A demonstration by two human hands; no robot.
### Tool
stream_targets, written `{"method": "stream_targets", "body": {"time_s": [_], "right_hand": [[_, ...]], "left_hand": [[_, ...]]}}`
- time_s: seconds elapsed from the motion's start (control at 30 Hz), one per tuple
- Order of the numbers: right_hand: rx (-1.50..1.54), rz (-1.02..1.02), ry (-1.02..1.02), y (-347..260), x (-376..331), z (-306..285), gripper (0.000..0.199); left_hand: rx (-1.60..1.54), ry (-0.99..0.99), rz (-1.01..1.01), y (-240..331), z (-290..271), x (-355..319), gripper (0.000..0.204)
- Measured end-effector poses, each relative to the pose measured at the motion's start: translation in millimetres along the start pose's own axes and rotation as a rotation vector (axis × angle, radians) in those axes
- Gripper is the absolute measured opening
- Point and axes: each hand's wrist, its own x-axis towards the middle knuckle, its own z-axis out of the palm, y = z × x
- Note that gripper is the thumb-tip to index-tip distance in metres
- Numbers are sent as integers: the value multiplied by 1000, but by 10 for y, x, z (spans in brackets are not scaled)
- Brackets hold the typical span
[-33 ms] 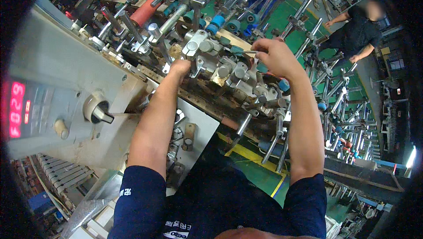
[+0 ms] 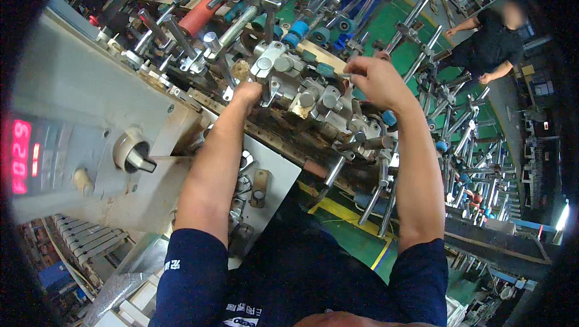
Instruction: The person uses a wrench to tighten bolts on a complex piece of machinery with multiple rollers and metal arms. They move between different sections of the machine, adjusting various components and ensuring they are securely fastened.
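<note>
My left hand (image 2: 246,93) is closed in a fist against the machine, beside a silver clamp block (image 2: 265,62); whatever its fingers hold is hidden. The fingers of my right hand (image 2: 379,83) are bent in a pinch around the end of a thin metal rod (image 2: 345,75). That rod reaches left to a small dark green roller (image 2: 325,69); I cannot tell whether they are joined. Between my hands lie several silver clamps and round shaft ends, among them a shaft end (image 2: 308,97).
A grey cabinet with a red lit display (image 2: 22,157) and a rotary knob (image 2: 134,151) stands at left. Loose clamps, one brownish (image 2: 259,188), lie on a white plate. A red roller (image 2: 199,18) is at far left. Another person (image 2: 494,37) stands at far right.
My right hand has shifted very slightly, and less of the thin rod shows. The left hand stays at the same clamp. The view has tilted a little.
</note>
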Motion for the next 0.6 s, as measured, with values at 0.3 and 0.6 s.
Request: {"method": "stream_targets", "body": {"time_s": [0.3,0.6], "right_hand": [[-337,121,47,-599,-768,-231,17],[418,43,145,-1190,-1341,1008,30]], "left_hand": [[39,-5,202,-338,17,457,27],[-97,-19,160,-362,94,492,24]]}}
